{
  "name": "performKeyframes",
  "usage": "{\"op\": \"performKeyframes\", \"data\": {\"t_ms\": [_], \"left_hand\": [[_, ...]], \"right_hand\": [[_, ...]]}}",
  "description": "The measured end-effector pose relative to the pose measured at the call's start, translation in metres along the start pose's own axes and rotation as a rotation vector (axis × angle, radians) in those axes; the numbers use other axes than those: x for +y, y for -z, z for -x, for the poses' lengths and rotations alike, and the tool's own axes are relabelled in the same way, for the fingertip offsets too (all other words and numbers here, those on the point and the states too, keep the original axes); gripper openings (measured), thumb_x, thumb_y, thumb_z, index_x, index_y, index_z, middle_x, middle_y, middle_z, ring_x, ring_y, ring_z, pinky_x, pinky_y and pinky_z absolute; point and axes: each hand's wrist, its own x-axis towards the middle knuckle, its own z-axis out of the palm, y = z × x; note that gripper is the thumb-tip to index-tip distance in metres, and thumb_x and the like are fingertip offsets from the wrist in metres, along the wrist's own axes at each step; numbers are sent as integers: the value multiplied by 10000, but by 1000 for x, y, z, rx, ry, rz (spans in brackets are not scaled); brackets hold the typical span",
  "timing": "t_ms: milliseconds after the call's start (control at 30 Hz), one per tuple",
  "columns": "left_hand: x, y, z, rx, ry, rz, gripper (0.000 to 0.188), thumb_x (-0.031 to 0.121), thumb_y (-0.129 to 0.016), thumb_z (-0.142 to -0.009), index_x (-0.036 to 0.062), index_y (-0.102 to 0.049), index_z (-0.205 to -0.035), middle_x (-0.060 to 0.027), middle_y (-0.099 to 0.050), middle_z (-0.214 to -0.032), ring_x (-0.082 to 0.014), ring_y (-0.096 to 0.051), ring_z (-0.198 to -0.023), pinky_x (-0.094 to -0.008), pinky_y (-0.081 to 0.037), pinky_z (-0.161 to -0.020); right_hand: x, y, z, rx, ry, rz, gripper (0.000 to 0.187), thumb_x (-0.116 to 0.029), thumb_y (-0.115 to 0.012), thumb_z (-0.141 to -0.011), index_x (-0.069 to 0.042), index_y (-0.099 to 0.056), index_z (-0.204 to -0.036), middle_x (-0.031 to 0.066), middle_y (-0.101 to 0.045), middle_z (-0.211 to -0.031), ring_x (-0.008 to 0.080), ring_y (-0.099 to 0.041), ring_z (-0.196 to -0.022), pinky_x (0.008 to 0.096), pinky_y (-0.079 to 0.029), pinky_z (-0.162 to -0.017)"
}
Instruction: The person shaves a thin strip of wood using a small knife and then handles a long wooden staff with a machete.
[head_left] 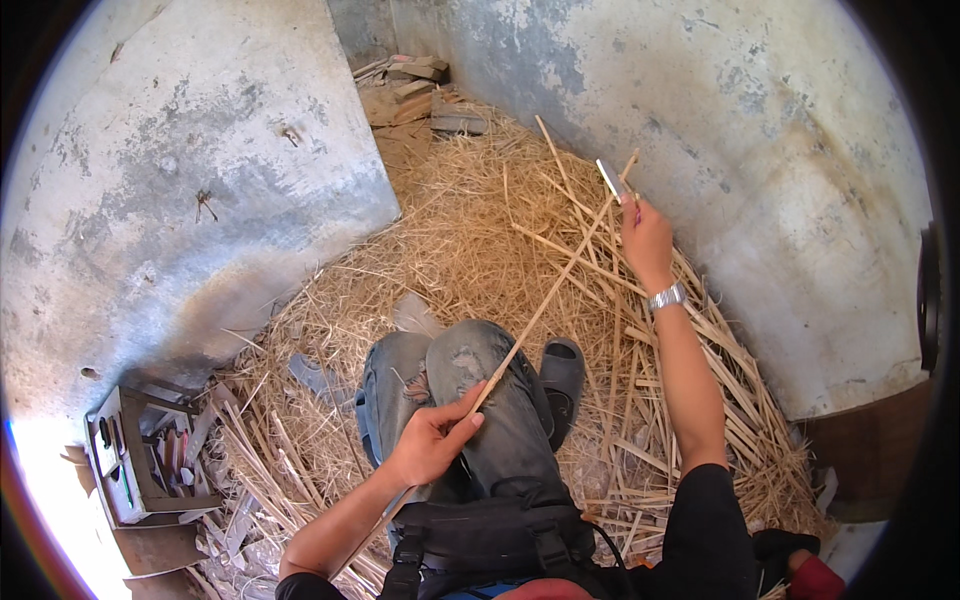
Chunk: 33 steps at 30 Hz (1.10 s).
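Observation:
A long, thin bamboo strip slants over my lap, from under my left forearm up to the far right. My left hand is closed round it above my thighs, pinching it between thumb and fingers. Farther off, my right hand is closed on a knife, its handle mostly hidden by the fingers. The pale, flat knife blade points up and left, close to the far part of the strip. Whether blade and strip touch, I cannot tell. A metal watch sits on my right wrist.
Curly shavings cover the floor. Loose strips lie piled on the right along the wall. A dark slipper is beside my knee. A wooden box of tools stands at left; wood blocks lie in the far corner.

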Motion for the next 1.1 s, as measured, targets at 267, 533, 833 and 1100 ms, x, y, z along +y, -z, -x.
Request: {"op": "performKeyframes", "data": {"t_ms": [267, 533, 833, 1100], "left_hand": [[-8, 6, -3, -9, 10, -20, 475, 167, -604, -1070, 72, -513, -1527, 103, -466, -716, -2, -392, -581, -205, -321, -519], [0, 2, -2, 8, 64, 14, 474, 155, -589, -1074, 68, -502, -1532, 96, -479, -706, -3, -390, -556, -206, -308, -496], [-2, -1, -3, 11, 13, 9, 462, 162, -571, -1082, 76, -506, -1532, 94, -462, -668, -3, -372, -525, -211, -292, -474], [-7, 5, -3, -13, -1, 150, 455, 178, -616, -1065, 56, -542, -1497, 95, -530, -775, 1, -415, -645, -202, -356, -566]], "right_hand": [[-26, -35, 29, -171, 52, -150, 499, -366, -497, -1080, 8, -656, -790, 170, -564, -557, 323, -505, -450, 429, -375, -459], [-89, -12, 113, -281, 89, -447, 392, -310, -530, -1066, -17, -705, -874, 191, -541, -566, 346, -540, -455, 431, -393, -460], [-145, 30, 195, -519, 43, -668, 375, -288, -561, -1067, -17, -683, -838, 197, -542, -602, 308, -611, -526, 415, -431, -509], [-115, 33, 161, -815, -132, -871, 504, -393, -512, -1090, 2, -671, -821, 7, -531, -611, 106, -472, -564, 314, -367, -530]]}}
